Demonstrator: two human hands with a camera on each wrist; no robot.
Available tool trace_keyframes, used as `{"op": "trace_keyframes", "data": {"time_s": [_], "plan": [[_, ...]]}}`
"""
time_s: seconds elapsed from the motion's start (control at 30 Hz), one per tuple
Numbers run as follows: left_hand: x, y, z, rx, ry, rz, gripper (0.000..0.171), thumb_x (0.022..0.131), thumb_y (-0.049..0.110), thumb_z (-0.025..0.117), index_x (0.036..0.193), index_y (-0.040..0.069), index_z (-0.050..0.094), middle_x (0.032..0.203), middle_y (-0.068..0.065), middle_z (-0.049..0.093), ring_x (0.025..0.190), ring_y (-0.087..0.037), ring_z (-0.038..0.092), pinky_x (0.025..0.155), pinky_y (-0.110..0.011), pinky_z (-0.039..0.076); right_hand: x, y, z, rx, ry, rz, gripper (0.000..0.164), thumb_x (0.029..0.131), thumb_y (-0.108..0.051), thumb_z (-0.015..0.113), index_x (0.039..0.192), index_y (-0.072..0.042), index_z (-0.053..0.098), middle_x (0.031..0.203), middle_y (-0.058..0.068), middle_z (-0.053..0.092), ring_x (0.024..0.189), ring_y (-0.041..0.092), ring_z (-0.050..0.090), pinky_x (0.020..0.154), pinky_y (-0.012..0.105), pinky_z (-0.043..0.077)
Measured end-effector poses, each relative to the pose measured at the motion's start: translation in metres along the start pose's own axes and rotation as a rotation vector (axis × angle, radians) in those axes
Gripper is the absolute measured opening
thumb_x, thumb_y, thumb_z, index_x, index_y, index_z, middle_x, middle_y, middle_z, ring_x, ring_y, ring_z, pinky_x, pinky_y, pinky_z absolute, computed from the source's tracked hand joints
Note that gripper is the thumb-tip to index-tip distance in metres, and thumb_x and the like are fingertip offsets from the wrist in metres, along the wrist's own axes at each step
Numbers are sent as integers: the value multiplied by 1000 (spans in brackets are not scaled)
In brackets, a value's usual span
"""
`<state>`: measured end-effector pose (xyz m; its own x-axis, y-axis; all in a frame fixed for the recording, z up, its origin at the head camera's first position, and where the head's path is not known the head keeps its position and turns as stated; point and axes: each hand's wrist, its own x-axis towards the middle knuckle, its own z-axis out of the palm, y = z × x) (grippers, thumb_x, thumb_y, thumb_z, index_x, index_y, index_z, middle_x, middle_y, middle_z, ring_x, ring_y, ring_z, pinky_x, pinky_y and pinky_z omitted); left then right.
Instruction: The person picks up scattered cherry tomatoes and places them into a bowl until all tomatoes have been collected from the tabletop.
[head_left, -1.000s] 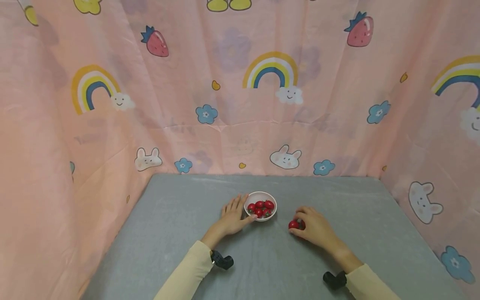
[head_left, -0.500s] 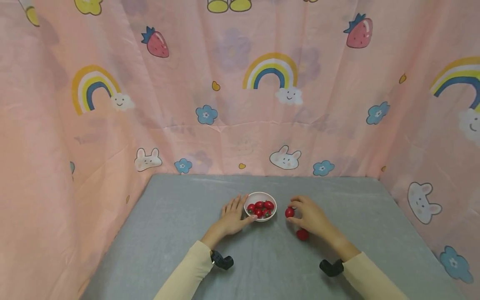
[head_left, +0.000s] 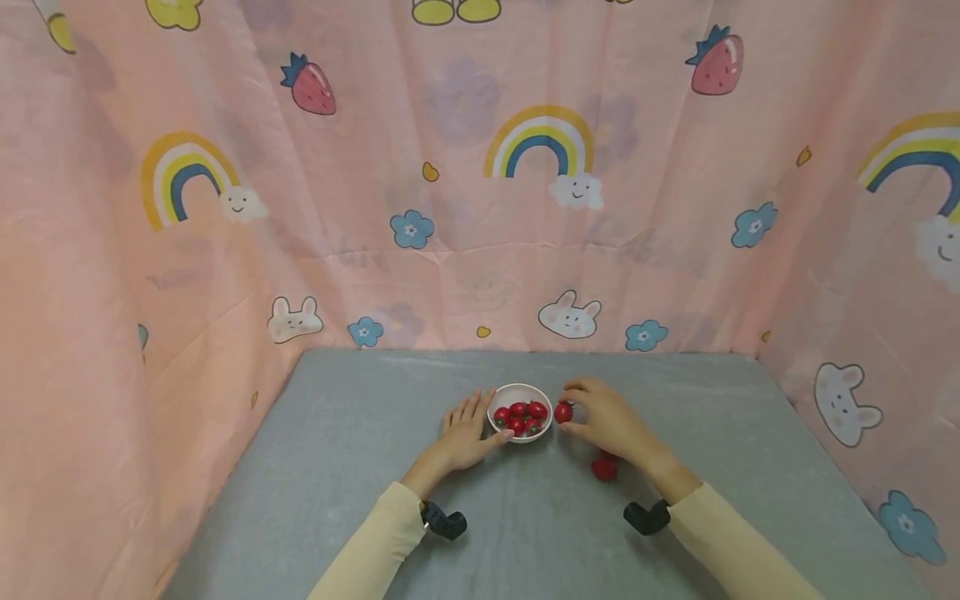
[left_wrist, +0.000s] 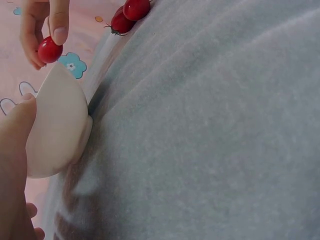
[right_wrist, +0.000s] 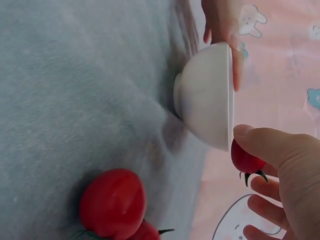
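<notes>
In the head view, a small white bowl (head_left: 520, 390) holds several red cherry tomatoes (head_left: 517, 409). My left hand (head_left: 467, 435) rests against the bowl's left side, fingers fairly straight and thumb on the near rim; the left wrist view shows this thumb (left_wrist: 22, 117) beside the wall. My right hand (head_left: 611, 425) pinches one cherry tomato (right_wrist: 245, 159) between thumb and fingers, just right of the bowl's rim. Its green stem shows in the right wrist view. Two more tomatoes (head_left: 603, 469) lie on the cloth under the right wrist, one partly hidden by the hand.
Grey cloth (head_left: 360, 417) covers the table. A pink patterned curtain (head_left: 360, 167) stands along the back and both sides. Each wrist wears a black camera mount (head_left: 446, 522).
My right hand has lifted a tomato off the cloth and carried it leftward and away from me, up to the bowl. The left hand and bowl have stayed still.
</notes>
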<state>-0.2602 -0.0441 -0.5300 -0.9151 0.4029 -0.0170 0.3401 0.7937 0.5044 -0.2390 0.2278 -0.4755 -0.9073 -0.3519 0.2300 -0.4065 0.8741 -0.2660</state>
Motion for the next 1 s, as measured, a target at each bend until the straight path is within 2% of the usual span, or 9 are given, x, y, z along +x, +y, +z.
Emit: {"op": "trace_keyframes", "data": {"time_s": [0.27, 0.6, 0.83, 1.0], "plan": [[0, -1, 0, -1, 0, -5, 87, 93, 69, 46, 160, 26, 11, 166, -15, 18, 151, -42, 19, 117, -65, 15, 12, -6, 2, -2, 9, -25, 47, 79, -34, 83, 118, -10, 71, 130, 12, 63, 122, 32, 58, 102, 51, 49], [1, 0, 0, 3, -12, -17, 87, 93, 69, 46, 160, 26, 10, 166, -15, 19, 151, -43, 19, 118, -65, 14, 30, -15, 11, 45, 23, -47, 44, 80, -36, 83, 115, -12, 72, 130, 11, 64, 122, 32, 58, 103, 52, 48], [1, 0, 0, 6, -21, -15, 87, 94, 69, 45, 161, 27, 9, 166, -15, 19, 151, -43, 19, 117, -65, 15, 41, -23, 17, 115, 29, -55, 43, 80, -34, 83, 114, -10, 72, 129, 12, 63, 122, 32, 58, 104, 52, 48], [2, 0, 1, 10, -16, -5, 87, 93, 69, 46, 161, 27, 9, 166, -15, 20, 151, -42, 20, 117, -65, 17, 48, -26, 22, 118, 24, -52, 43, 80, -33, 83, 114, -9, 72, 128, 13, 63, 121, 32, 57, 102, 52, 49]]}}
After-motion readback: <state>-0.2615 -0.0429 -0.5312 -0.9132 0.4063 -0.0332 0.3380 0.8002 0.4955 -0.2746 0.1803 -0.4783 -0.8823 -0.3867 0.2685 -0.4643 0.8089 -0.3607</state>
